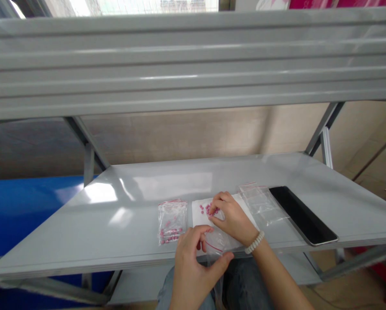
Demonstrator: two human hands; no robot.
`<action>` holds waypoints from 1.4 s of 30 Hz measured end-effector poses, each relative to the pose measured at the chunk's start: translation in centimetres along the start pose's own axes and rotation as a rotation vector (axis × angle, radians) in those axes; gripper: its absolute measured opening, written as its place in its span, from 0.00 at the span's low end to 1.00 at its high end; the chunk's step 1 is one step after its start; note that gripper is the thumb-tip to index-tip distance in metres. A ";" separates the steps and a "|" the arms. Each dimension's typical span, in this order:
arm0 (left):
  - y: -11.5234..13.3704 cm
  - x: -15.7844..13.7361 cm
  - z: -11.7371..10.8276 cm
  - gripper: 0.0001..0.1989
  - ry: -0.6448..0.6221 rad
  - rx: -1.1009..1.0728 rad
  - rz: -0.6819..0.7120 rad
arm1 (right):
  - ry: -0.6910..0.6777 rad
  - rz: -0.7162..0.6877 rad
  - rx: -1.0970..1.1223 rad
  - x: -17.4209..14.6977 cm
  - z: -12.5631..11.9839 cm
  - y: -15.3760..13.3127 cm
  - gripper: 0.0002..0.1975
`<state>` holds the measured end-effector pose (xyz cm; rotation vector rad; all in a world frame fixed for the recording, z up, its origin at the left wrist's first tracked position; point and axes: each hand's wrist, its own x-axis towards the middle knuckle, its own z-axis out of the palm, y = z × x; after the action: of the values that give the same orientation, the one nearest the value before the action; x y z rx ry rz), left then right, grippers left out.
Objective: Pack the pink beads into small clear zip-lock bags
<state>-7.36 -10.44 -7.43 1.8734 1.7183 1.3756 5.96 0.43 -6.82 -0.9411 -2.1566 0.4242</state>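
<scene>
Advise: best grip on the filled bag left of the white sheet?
Pinch the filled bag at its red-striped top edge, coming from the far side. It lies flat on the shelf with the pink beads pooled at the near end, so the top is thin, bare film. Both hands are off it.
</scene>
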 end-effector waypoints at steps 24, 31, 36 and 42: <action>0.4 0.1 0.1 0.15 0.069 -0.004 0.029 | -0.056 -0.059 0.707 -0.7 -2.6 -0.9 0.04; 0.3 0.1 0.2 0.14 0.069 0.001 0.022 | 0.029 0.019 0.549 -0.6 -2.3 -0.4 0.03; 0.2 0.0 0.2 0.14 0.060 0.001 0.024 | 0.096 0.044 0.060 -0.4 -0.9 0.4 0.06; 0.2 0.0 0.3 0.14 0.073 0.011 0.052 | 0.031 0.097 -0.153 0.0 0.0 -0.9 0.04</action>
<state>-7.05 -10.38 -7.42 1.9087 1.7257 1.4737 5.49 -0.16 -6.36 -1.1334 -2.1449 0.2915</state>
